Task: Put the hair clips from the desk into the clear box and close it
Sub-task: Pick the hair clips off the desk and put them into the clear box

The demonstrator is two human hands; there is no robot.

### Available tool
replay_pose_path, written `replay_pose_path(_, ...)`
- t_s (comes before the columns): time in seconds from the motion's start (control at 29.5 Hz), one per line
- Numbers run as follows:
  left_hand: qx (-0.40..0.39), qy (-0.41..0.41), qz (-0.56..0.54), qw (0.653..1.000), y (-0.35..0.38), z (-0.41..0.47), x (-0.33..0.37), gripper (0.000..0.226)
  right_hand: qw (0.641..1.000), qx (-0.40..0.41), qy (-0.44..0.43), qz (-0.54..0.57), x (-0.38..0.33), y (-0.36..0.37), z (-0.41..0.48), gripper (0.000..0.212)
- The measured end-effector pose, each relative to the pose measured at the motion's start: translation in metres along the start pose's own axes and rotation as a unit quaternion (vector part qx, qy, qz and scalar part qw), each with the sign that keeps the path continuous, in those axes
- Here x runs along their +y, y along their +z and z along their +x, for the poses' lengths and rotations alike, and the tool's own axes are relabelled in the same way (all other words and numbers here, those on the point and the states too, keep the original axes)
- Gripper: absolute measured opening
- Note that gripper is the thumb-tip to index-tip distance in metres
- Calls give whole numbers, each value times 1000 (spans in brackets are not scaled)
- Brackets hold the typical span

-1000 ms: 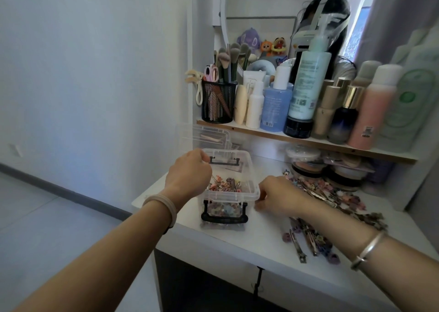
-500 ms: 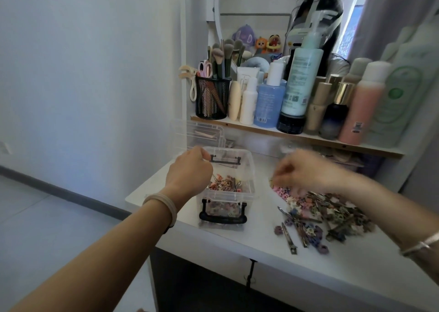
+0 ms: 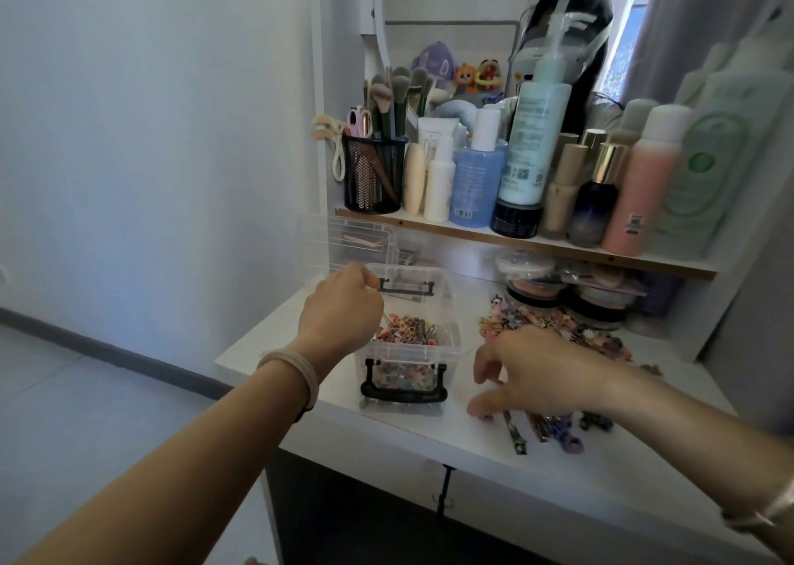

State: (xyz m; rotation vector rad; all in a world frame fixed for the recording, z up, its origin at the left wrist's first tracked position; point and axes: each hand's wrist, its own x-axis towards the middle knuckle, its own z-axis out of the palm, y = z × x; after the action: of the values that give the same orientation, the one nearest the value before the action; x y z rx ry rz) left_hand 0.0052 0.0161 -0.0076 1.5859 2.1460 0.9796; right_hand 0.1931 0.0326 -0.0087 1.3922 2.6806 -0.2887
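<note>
A clear box [image 3: 447, 306] with black latches stands open on the white desk [image 3: 429, 435], partly filled with small coloured hair clips [image 3: 408, 330]. My left hand [image 3: 341, 311] grips the box's left rim. A loose pile of hair clips [image 3: 554, 324] lies on the desk to the right of the box, with a few longer clips [image 3: 554, 429] near the front edge. My right hand [image 3: 528, 371] hovers low over those front clips, fingers spread and bent downward, blurred; I see nothing held in it.
The box's clear lid [image 3: 348, 240] leans behind it at the back left. A shelf [image 3: 537, 242] above carries bottles and a black mesh brush cup [image 3: 374, 175]. Round compacts [image 3: 532, 287] sit under the shelf. The desk's left edge drops to the floor.
My right hand moved from above the back pile down and toward the front clips beside the box. My left hand stayed on the box rim.
</note>
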Motion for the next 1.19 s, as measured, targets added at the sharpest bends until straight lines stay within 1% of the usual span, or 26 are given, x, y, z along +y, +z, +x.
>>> replay_pose_path(0.03,0,0,0,1000,0,0,0,35,1000,-8,-2,-18,0,3,1,41)
replay_pose_path(0.1,-1,0,-2,1000,0,-1,0,35,1000,2,-6,-29,1,8,3,31)
replay_pose_path(0.17,-1,1,-2,1000,0,-1,0,36,1000,18,-7,-18,6,9,7,22)
replay_pose_path(0.24,-1,2,-2,1000,0,-1,0,36,1000,20,-7,-2,9,9,10,18)
replay_pose_path(0.51,0,-2,-7,1000,-2,-1,0,35,998,55,-13,25,15,10,13,23)
replay_pose_path(0.61,-4,-2,-13,1000,0,-2,0,35,996,84,-2,42,16,12,13,26)
replay_pose_path(0.71,-1,-1,-14,1000,-1,-3,1,35,989,135,1,54,17,8,15,26)
replay_pose_path(0.78,-2,0,-13,1000,-1,-2,0,36,981,176,8,75,16,0,16,23)
replay_pose_path(0.85,-4,-2,-14,1000,-1,-3,0,36,965,224,20,134,13,-11,18,19)
replay_pose_path(0.91,-4,-5,-17,1000,-1,-3,1,36,932,272,22,238,6,-26,19,14)
replay_pose_path(0.95,-4,-5,-18,1000,-1,-3,1,36,912,283,11,296,-1,-33,19,13)
replay_pose_path(1.02,-4,-4,-19,1000,-1,-2,0,35,885,272,-16,376,-17,-42,21,13)
replay_pose_path(1.05,-4,-3,-18,1000,-1,-2,0,35,886,248,-26,391,-24,-45,22,13)
replay_pose_path(1.12,-3,-4,-15,1000,0,-2,0,34,911,194,-36,362,-34,-45,24,15)
replay_pose_path(1.15,-3,-3,-16,1000,0,-2,0,34,923,186,-38,335,-33,-45,25,20)
replay_pose_path(1.19,-4,-1,-17,1000,0,-2,1,34,931,194,-38,308,-29,-45,26,23)
